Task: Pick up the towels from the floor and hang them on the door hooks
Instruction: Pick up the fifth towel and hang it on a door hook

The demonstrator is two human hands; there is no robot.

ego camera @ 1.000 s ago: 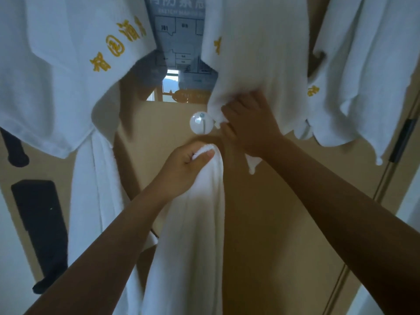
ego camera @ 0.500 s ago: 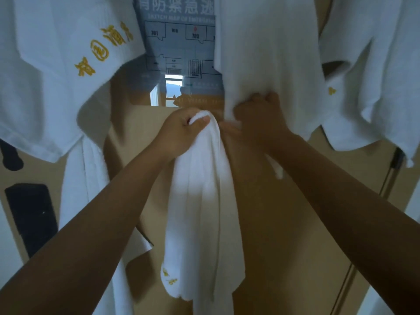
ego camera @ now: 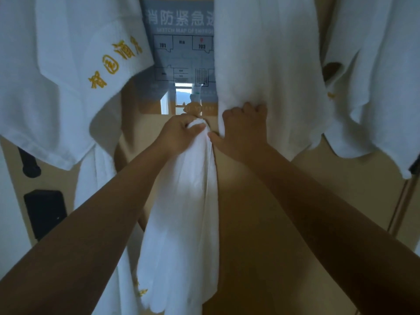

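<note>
My left hand (ego camera: pixel 181 131) grips the bunched top of a white towel (ego camera: pixel 184 214) against the tan door (ego camera: pixel 261 223); the towel hangs straight down from my fist. My right hand (ego camera: pixel 244 128) sits just to the right and holds the lower edge of a hanging white towel (ego camera: pixel 266 64), its thumb touching the gripped towel. The hook is hidden behind my hands. Two more white towels hang on the door: one with gold embroidery at the left (ego camera: pixel 68 71), one at the right (ego camera: pixel 375 76).
A grey evacuation map sign (ego camera: pixel 181 42) is fixed to the door between the hanging towels. A black door handle (ego camera: pixel 29 164) and a black lock plate (ego camera: pixel 45 212) sit at the left edge. The door frame (ego camera: pixel 402 210) runs down the right side.
My left hand has lifted the towel's bunched top up to where the white round hook was, now covered. My right hand stayed on the middle towel's edge.
</note>
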